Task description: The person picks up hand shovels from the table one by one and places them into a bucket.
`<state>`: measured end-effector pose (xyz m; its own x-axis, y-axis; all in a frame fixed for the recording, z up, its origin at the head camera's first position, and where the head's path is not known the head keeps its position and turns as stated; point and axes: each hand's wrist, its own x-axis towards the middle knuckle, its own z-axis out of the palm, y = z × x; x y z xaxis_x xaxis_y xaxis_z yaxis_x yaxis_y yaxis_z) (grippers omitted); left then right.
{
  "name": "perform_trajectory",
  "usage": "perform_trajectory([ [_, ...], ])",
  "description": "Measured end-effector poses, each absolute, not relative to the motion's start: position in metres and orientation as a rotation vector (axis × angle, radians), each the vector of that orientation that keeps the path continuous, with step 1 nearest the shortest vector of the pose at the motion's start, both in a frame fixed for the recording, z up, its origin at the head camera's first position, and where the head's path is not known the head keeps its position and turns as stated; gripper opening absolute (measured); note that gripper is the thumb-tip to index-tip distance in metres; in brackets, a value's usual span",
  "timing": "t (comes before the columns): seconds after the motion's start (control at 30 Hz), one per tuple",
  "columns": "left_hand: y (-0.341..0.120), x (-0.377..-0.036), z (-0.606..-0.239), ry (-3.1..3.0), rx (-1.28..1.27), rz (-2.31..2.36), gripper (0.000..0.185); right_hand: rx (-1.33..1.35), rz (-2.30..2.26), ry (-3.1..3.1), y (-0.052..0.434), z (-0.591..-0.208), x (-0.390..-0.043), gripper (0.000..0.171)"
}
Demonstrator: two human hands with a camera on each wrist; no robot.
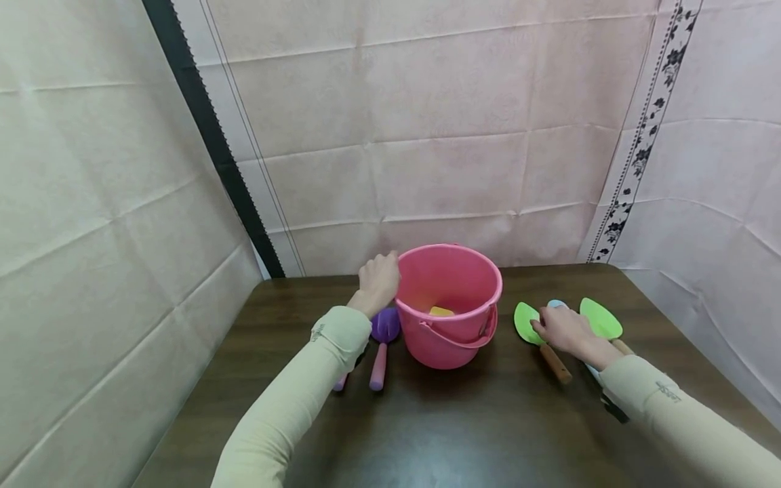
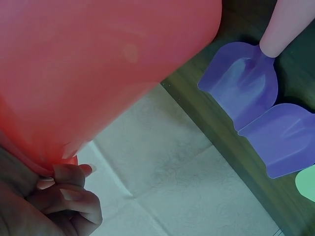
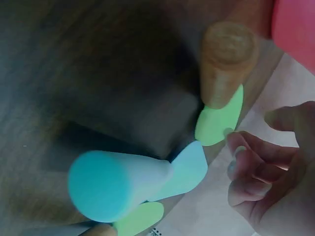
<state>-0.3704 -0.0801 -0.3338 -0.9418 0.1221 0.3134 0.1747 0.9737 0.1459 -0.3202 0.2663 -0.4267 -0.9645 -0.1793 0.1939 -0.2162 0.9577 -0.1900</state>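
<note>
A pink bucket stands upright on the brown table, its handle hanging down in front. My left hand pinches the bucket's rim on the left side; the left wrist view shows thumb and fingers at the edge. Inside the bucket lies a small yellow thing. My right hand is over the toy shovels at the right, fingers loosely bent, holding nothing. Around it are a green shovel with a wooden handle, a light blue shovel, partly hidden in the head view, and another green shovel.
Left of the bucket lie purple shovels with pink handles, partly behind my left arm. A light green edge shows beside them in the left wrist view. White cloth hangs behind the table and along both sides.
</note>
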Motion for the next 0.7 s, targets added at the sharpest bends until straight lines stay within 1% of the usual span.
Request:
perform_trajectory([
  [0.17,-0.080,-0.370,-0.335,-2.807,-0.205,-0.257,0.010,0.308,0.237,-3.031,0.268,-0.434,-0.312,0.036],
  [0.33,-0.079,-0.369,-0.335,-2.806,-0.208,-0.258,0.010,0.334,0.212,-3.070,0.268,-0.441,-0.305,0.033],
  [0.7,-0.079,-0.369,-0.335,-2.800,-0.199,-0.241,0.011,0.320,0.207,-3.055,0.269,-0.455,-0.302,0.032],
])
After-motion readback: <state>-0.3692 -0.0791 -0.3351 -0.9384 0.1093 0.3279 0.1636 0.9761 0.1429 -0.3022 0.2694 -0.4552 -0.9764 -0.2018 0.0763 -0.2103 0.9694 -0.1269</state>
